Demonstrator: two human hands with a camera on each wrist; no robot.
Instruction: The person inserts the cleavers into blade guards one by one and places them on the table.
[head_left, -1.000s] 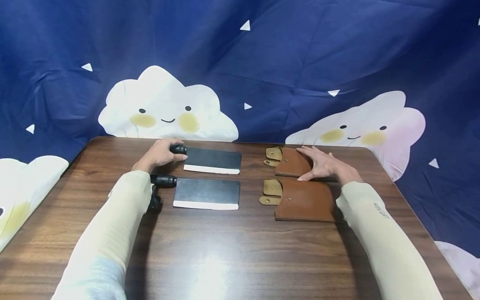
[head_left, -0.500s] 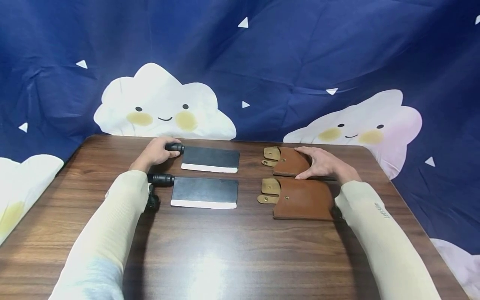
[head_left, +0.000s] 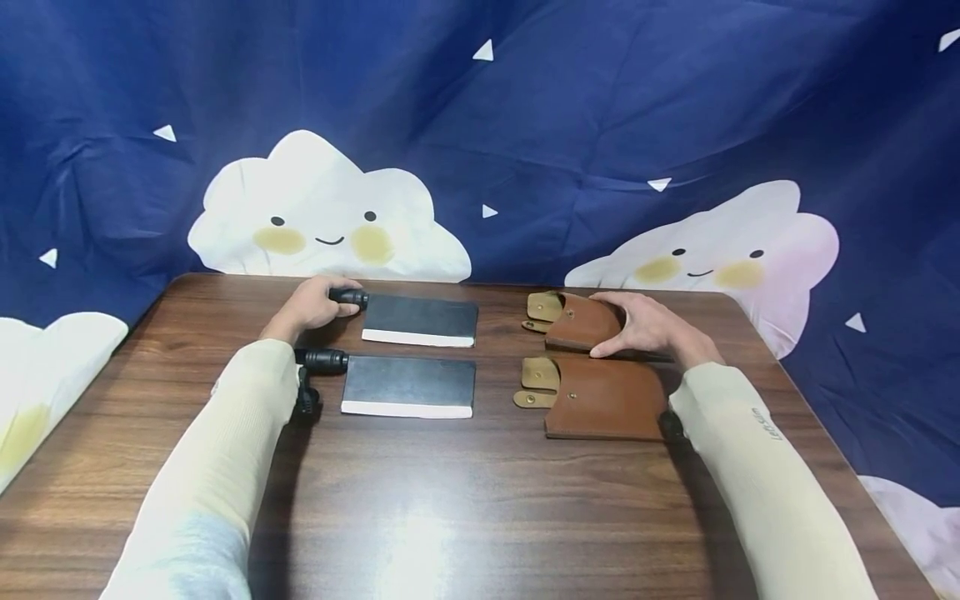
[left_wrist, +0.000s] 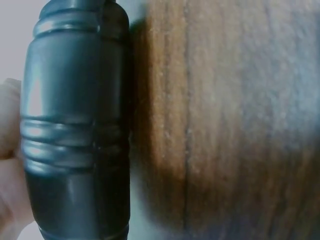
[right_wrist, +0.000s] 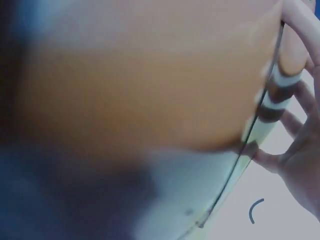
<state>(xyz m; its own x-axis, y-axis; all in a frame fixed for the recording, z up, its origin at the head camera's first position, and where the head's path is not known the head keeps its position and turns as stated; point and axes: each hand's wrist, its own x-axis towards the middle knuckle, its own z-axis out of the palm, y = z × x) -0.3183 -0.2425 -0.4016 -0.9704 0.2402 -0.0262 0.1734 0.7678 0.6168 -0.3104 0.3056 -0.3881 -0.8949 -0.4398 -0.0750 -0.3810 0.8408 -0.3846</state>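
Observation:
Two cleavers with black handles lie flat, their black blades edged in white. My left hand (head_left: 313, 303) holds the handle of the far cleaver (head_left: 422, 318), thumb on the near side. Closer to me is the near cleaver (head_left: 408, 383), under the left wrist. A ribbed black handle (left_wrist: 75, 125) looms large in the left wrist view, with blurred fingers behind it. On the right, my right hand (head_left: 647, 323) grips the far brown leather sheath (head_left: 588, 323) between thumb and fingers. The near sheath (head_left: 607, 396) lies below that wrist. In the right wrist view, brown leather (right_wrist: 150, 100) is blurred.
Both sheaths have tan snap straps on their left ends. The wooden table (head_left: 450, 500) ends at a back edge just beyond the hands. Behind it hangs a blue curtain (head_left: 525, 108) printed with smiling clouds.
My left fingers have settled closer around the far cleaver's handle. The right hand has drawn in slightly on the far sheath, whose snap end now appears a little raised.

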